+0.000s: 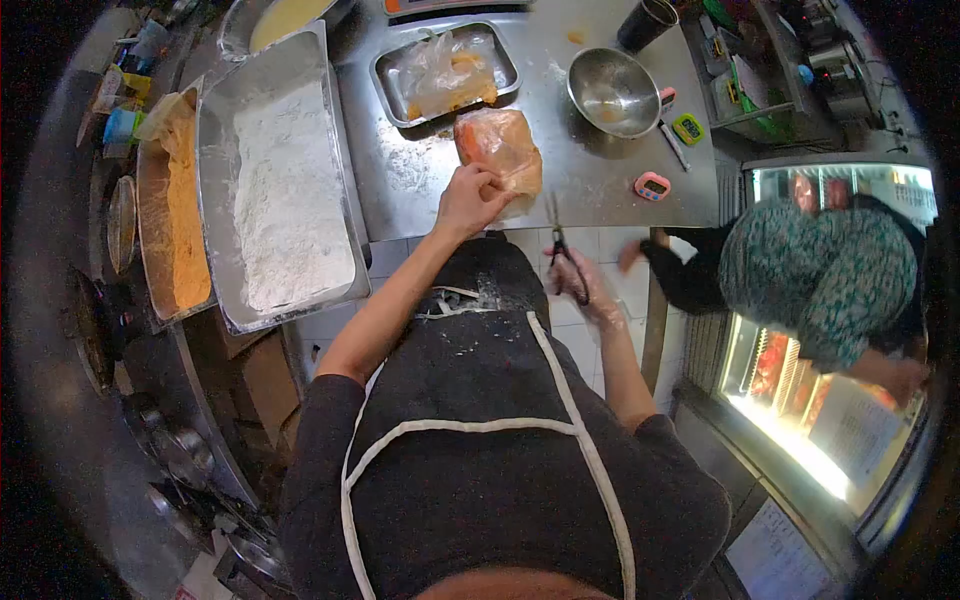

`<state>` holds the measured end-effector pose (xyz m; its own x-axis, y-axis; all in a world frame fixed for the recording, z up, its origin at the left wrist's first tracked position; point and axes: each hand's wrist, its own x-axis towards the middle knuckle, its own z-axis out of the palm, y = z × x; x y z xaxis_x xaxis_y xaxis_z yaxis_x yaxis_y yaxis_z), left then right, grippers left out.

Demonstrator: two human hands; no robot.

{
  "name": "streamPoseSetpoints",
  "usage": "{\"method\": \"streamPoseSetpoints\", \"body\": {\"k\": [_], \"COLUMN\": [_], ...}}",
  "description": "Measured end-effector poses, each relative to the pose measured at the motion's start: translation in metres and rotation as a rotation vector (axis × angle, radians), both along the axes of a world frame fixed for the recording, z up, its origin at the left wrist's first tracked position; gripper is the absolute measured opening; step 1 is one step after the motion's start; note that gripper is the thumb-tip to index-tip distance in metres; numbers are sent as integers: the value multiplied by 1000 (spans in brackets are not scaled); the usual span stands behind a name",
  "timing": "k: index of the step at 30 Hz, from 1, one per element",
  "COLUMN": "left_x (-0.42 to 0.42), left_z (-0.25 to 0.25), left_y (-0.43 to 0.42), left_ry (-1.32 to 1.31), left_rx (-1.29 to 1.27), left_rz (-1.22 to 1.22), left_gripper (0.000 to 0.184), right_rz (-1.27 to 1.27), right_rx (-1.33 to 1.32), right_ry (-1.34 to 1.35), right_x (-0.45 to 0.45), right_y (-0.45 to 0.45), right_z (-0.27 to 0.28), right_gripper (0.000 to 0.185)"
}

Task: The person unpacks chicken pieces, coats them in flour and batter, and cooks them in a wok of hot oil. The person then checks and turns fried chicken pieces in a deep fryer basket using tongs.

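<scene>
My left hand point(472, 203) pinches the near corner of a clear plastic bag point(500, 145) with orange-red contents, lying at the front of the steel table point(400, 180). Black-handled scissors point(559, 240) are in my right hand point(585, 288), to the right of the bag and off the table's front edge, with the blades pointing away from me. A clear covering shows on that hand. Behind the bag sits a steel tray point(382, 82) holding another plastic bag point(450, 75) and some orange crumbs.
Left are a deep pan of white powder point(290, 200) and one of orange powder point(185, 220). A steel bowl point(612, 92), pink timer point(652, 186), green timer point(687, 128) and black cup point(648, 24) stand right. A person point(820, 275) leans by a lit display case point(790, 450).
</scene>
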<state>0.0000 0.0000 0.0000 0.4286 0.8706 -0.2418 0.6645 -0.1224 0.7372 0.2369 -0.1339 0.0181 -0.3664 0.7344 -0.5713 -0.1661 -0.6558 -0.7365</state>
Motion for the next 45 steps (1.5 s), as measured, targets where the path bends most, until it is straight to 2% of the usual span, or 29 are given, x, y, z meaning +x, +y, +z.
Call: {"method": "streamPoseSetpoints", "body": {"k": [2,3,5,6,7,8,10,11,12,13,15,16,18,20,21,23,25,26,28,29,31,32,35,37,38,39,41,43,45], "left_x": [-4,7,17,19,21,19,10,4,1,-2,-7,-10,-14,-19,-21,-25,-33,-35,-41,-43,-45,-44,-37,-30,-26,-21,-11,-2,6], "left_z": [0,-3,-4,-12,-14,-15,-27,-38,-39,-40,-49,-41,-29,-28,-25,-18,-19,-19,-11,-8,-8,-7,-13,-21,-19,-19,-21,11,26], "left_y": [-3,4,5,8,6,8,15,17,16,11,7,5,2,-2,-4,-4,-4,-6,-9,-9,-17,-17,-22,-24,-25,-25,-28,-28,-24], "left_ry": [-113,-119,-115,-139,-142,-149,-250,-248,-375,-505,-558,-600,-650,-664,-676,-700,-749,-748,-746,-738,-751,-761,-732,-632,-511,-520,-77,-104,5], "left_rx": [284,301,347,315,317,201,-10,-6,-154,-307,-341,-420,-556,-559,-566,-606,-604,-598,-614,-631,-658,-682,-711,-726,-630,-624,12,100,359], "left_rz": [79,77,501,542,542,570,612,615,675,735,760,770,793,809,806,838,863,886,884,875,846,806,741,577,530,525,428,461,343], "left_gripper": [60,60,64,72,72,75,81,81,81,81,76,72,62,62,63,63,63,61,61,62,64,65,72,78,75,75,65,61,61], "right_rz": [-173,-178,-164,-167,-183,-207,-233,-242,27,40,-3,10,14,64,102,141,317,326,350,359,108,88,125,104,78,76,31,10,-9], "right_rx": [28,46,494,499,719,950,1030,1099,910,909,985,987,1259,1346,1426,1539,1473,1482,1280,1293,736,825,727,720,709,717,742,745,747], "right_ry": [-385,-389,-992,-992,-1235,-1468,-1475,-1488,-1388,-1386,-987,-983,-1070,-1139,-1222,-1206,-1154,-1153,-1127,-1125,-716,-761,-943,-916,-880,-889,-1050,-1112,-1171], "right_x": [-1,6,3,3,3,-1,0,1,-18,-32,-52,-62,-78,-77,-77,-69,-65,-64,-67,-69,-72,-73,-75,-75,-74,-77,-87,-70,-53], "right_y": [9,28,61,73,82,92,109,112,116,117,119,121,129,135,136,144,148,149,151,152,145,146,157,166,170,168,154,151,147], "right_z": [12,5,-4,-12,-23,-34,-46,-51,22,29,33,35,38,-3,-6,-9,-3,-1,3,5,19,21,7,-5,-9,10,68,57,24], "right_gripper": [44,44,47,47,49,50,52,54,41,41,27,27,16,15,15,13,10,10,9,9,15,25,13,16,18,18,22,24,27]}}
